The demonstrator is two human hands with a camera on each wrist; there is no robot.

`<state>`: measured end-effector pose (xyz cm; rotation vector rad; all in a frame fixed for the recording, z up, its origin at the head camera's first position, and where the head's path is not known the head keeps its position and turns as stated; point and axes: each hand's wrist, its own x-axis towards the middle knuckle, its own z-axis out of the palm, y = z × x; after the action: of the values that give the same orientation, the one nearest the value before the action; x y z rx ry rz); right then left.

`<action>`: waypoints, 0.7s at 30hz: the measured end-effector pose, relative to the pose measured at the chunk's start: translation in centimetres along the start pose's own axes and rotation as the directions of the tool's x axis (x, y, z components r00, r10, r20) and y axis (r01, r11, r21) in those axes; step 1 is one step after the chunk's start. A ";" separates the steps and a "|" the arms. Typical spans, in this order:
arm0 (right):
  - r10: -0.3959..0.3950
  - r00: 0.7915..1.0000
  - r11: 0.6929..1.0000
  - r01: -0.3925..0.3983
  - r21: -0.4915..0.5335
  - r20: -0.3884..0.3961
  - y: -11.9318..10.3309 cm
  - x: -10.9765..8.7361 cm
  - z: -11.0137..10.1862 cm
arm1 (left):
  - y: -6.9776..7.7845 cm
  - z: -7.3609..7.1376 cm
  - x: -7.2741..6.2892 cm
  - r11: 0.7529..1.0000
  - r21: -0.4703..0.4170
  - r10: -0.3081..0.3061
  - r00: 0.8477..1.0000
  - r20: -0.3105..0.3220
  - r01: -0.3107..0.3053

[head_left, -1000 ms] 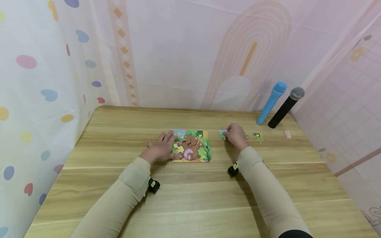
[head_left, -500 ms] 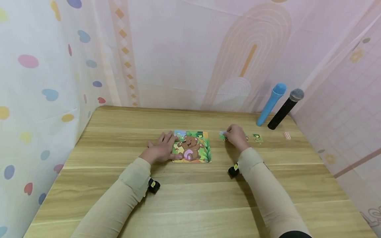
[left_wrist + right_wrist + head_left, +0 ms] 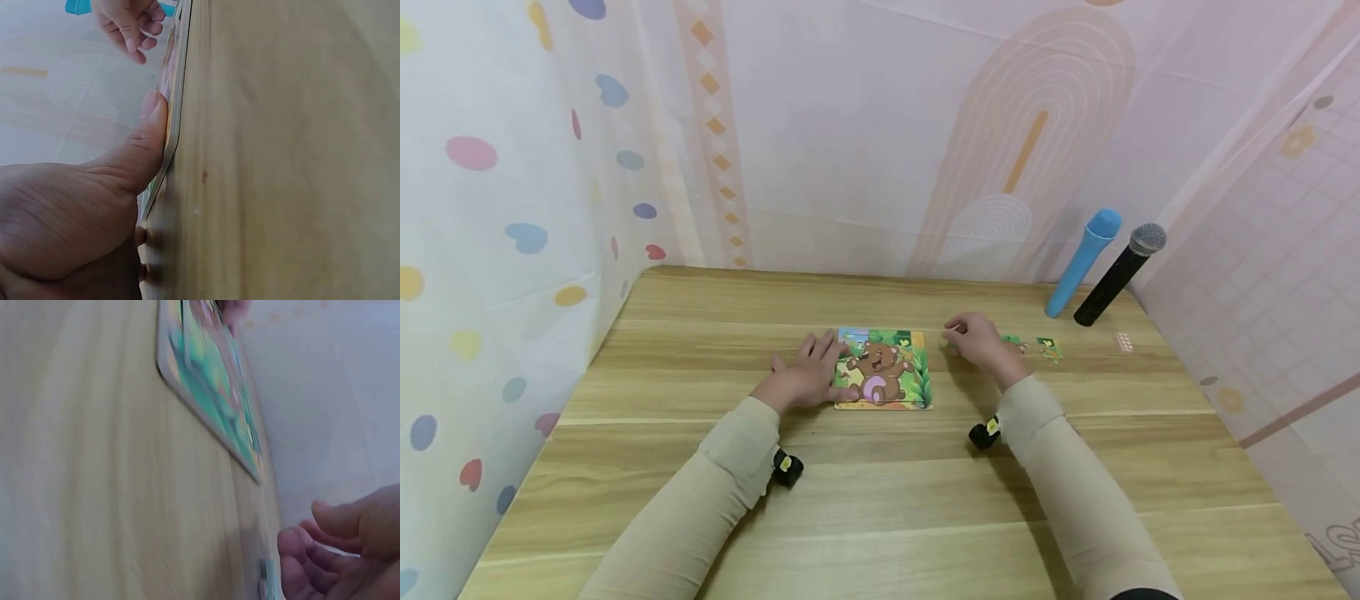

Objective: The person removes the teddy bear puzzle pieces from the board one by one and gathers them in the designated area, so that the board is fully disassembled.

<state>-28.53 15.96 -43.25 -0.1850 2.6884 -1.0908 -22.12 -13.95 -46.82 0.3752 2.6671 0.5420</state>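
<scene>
My left hand (image 3: 805, 377) rests with spread fingers on the left side of a bear jigsaw puzzle (image 3: 880, 371), which lies flat in its thin frame. In the left wrist view the thumb (image 3: 134, 150) lies along the puzzle's edge. To the right of the puzzle, my right hand (image 3: 981, 343) hovers low with loosely bent fingers, thumb and forefinger apart in the right wrist view. Nothing shows between them. A small puzzle piece (image 3: 267, 581) lies on the table just below these fingers, partly hidden. Other puzzle pieces (image 3: 1048, 347) lie to the right of this hand.
At the back right a blue microphone (image 3: 1081, 265) and a black microphone (image 3: 1116, 279) stand tilted near the curtain (image 3: 850, 150). A small pale dotted item (image 3: 1124, 342) lies by the right edge of the wooden table (image 3: 880, 500).
My right hand has moved a little left, from over the green-blue piece towards the puzzle, and its fingers have come away from that piece. The left hand stays in place.
</scene>
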 end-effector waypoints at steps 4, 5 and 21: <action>-0.102 0.990 0.995 0.103 -0.011 0.102 -0.7 -0.6 1.1 | 0.0 0.1 0.1 1.000 0.001 0.001 1.000 -0.001 -0.001; -0.125 0.984 0.992 0.128 -0.015 0.128 -0.9 -0.7 1.4 | 0.0 0.2 0.1 1.000 0.002 0.001 1.000 -0.001 -0.001; -0.141 0.977 0.966 0.171 -0.195 0.157 -2.5 -1.1 5.0 | 0.4 -0.3 -0.6 0.999 -0.054 -0.003 1.000 0.003 0.004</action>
<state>-26.12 11.07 -44.76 -0.4999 2.6900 -0.7994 -21.64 -13.88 -46.23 0.3553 2.6439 0.6109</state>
